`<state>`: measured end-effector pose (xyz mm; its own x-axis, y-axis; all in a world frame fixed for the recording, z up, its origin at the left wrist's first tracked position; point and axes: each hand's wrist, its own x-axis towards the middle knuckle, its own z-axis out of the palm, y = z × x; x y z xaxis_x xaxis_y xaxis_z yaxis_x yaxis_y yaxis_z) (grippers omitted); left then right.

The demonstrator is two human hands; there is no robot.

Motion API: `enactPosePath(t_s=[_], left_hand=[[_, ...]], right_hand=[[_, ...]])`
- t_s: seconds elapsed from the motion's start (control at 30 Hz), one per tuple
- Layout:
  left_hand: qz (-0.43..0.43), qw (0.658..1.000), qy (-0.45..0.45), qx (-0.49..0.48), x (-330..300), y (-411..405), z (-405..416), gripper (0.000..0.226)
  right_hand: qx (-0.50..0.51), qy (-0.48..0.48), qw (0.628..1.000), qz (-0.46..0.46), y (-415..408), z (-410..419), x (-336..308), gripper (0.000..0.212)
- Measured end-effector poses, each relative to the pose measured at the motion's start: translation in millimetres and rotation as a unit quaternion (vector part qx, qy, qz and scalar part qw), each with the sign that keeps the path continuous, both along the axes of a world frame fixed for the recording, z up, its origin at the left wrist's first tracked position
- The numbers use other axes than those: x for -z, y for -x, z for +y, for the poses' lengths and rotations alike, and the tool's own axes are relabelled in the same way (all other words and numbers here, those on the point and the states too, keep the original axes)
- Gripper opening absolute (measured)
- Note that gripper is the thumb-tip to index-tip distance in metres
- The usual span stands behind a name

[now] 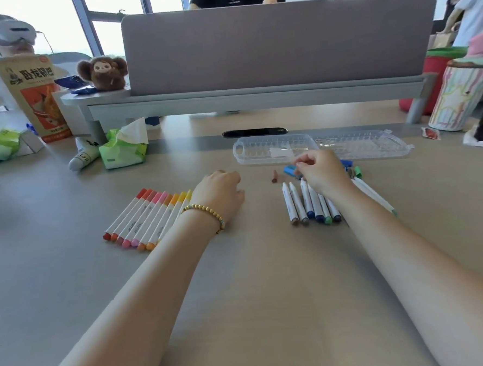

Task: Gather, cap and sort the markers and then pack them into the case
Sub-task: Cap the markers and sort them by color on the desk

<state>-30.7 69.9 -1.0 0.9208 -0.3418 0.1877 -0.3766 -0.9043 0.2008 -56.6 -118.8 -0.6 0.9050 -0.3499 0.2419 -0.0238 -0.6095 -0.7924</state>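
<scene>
The right hand (pixel 323 172) hovers over the loose caps, fingers curled with the tips drawn together near a blue cap (pixel 290 170); whether that grip has closed on a cap or is only reaching for one cannot be told, since the fingertips hide what is beneath them. The left hand (pixel 221 194) rests on the counter (pixel 254 281) with its fingers curled under, grasping nothing that shows, and seems to be waiting to take the next marker.

Just below the right hand lies a row of uncapped markers (pixel 311 204) in browns, blues and green, bare tips pointing away, probably so caps can go straight on. A brown cap (pixel 274 176) lies apart to the left, and a green cap (pixel 358 172) to the right. One more white marker (pixel 374 196) lies partly under the right forearm.

By the left wrist, the capped markers (pixel 149 216) in reds, pinks, oranges and yellows lie side by side, apparently sorted by colour.

The clear case (pixel 320 147) lies open beyond the caps, with no markers in it, so packing looks to come last.
</scene>
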Motion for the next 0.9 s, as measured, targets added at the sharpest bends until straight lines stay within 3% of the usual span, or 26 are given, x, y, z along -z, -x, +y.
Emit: enactPosePath(t_s=[0.27, 0.47, 0.53, 0.77, 0.9], left_hand=[[0.044, 0.997, 0.009, 0.063, 12.0, 19.0, -62.6, 0.032], [0.124, 0.991, 0.029, 0.041, 15.6, 6.1, -85.5, 0.058], [0.111, 0.993, 0.019, 0.044, 19.0, 3.1, -83.5, 0.034], [0.064, 0.997, -0.005, 0.051, 19.9, 7.9, -81.7, 0.036], [0.039, 0.999, 0.002, 0.037, 24.3, 7.9, -89.2, 0.039]], right_hand=[[0.091, 0.023, 0.995, -0.02, 28.5, -50.1, 13.5, 0.021], [0.082, 0.054, 0.994, 0.038, 29.8, -57.8, 15.5, 0.02], [0.07, 0.073, 0.992, 0.071, 29.1, -61.0, 16.3, 0.021], [0.036, 0.009, 0.996, 0.079, 30.0, -82.1, 4.9, 0.015], [0.057, 0.022, 0.993, 0.096, 37.4, -108.3, 5.2, 0.013]])
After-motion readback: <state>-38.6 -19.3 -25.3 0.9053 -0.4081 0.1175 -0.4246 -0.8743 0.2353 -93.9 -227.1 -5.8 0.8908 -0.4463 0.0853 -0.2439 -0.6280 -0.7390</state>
